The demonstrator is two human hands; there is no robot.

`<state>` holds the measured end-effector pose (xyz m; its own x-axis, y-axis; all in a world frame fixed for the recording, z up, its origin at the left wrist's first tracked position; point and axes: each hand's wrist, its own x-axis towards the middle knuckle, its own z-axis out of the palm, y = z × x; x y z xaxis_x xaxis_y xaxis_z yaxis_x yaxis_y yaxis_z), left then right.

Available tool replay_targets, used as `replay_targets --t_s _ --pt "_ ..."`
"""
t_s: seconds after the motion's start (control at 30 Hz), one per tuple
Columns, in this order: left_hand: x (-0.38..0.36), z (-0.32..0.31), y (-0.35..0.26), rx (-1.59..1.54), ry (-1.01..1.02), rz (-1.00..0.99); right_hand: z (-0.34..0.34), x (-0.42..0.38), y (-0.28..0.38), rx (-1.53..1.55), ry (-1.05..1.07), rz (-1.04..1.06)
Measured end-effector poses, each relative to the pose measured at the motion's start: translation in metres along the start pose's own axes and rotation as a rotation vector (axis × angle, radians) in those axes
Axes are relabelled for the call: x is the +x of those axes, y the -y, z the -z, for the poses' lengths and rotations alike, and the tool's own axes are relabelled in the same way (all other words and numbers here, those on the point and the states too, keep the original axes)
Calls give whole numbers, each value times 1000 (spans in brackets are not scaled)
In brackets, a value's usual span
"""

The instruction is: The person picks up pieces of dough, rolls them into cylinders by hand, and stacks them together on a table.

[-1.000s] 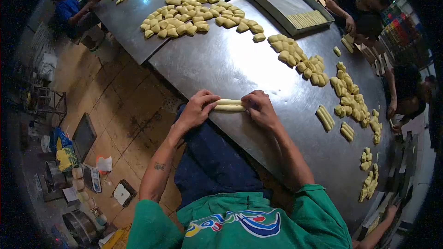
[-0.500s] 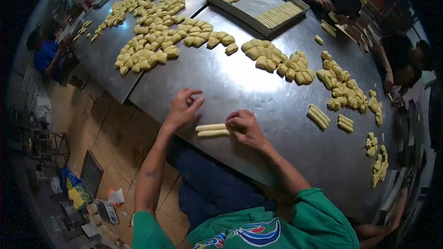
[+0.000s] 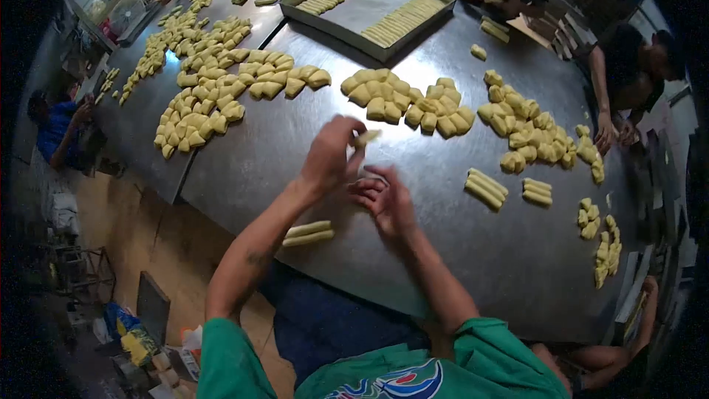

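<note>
My left hand [image 3: 331, 154] is raised over the metal table, its fingers closed on a small dough piece [image 3: 367, 137] that pokes out past the fingertips. Just below and to the right, my right hand [image 3: 388, 205] is partly blurred, fingers apart, with nothing seen in them. Two rolled dough sticks [image 3: 308, 233] lie side by side near the table's front edge, left of my right hand and under my left forearm. Beyond my hands sits a cluster of cut dough pieces [image 3: 377, 92], with another group of dough pieces [image 3: 442, 108] beside it.
A large metal tray [image 3: 336, 37] holding rows of dough sticks stands at the back. Dough pieces [image 3: 196, 114] spread across the left. Short dough sticks [image 3: 486, 189] lie to the right, near more pieces [image 3: 535, 129]. Several other people work around the metal table [image 3: 443, 266].
My left hand has reached forward and right and now holds a dough piece. My right hand has come off the dough sticks and opened. The view has shifted.
</note>
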<state>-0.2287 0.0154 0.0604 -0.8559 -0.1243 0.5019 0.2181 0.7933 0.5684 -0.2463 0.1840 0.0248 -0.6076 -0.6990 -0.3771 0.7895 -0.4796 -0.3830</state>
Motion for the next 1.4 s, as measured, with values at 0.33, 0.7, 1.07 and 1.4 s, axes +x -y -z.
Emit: replay_targets --t_s 0.33,0.7,1.07,1.4 --pt "-132 75 -90 -763 -137 755 -27 -41 -22 -538 449 -67" --pt "-188 95 -86 -361 -193 443 -46 -62 -69 -1080 524 271" --pt "-149 108 -12 -364 24 710 -86 4 -51 -1571 500 -42" --pt "-132 79 37 161 184 989 -79 55 -65 -2104 476 203"
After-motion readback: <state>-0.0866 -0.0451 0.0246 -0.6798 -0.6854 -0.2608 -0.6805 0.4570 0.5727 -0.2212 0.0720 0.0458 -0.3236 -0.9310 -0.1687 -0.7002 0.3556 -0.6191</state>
